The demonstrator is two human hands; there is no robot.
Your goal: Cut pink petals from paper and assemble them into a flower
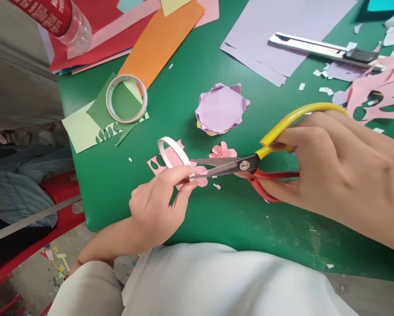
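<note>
My left hand (160, 202) pinches a small roll of white tape (180, 151) between thumb and fingertips, low over the table. In my right hand (342, 162) is a pair of scissors (245, 165) with one yellow and one red handle. Its blades are parted slightly, and their tips reach the tape at my left fingertips. Beneath and beside the blades are pink paper petals (202, 177), a pink paper flower (222, 150) and a cut pink paper scrap (155, 164). Just beyond sits a folded lilac paper piece (221, 107).
A larger tape roll (110, 103) rests on green paper pieces (81, 129). Orange paper (166, 39) and a plastic bottle (77, 37) are at the back left. A box cutter (315, 49) lies on lilac sheets (252, 44). Pink cut-out paper (381, 87) lies at the right.
</note>
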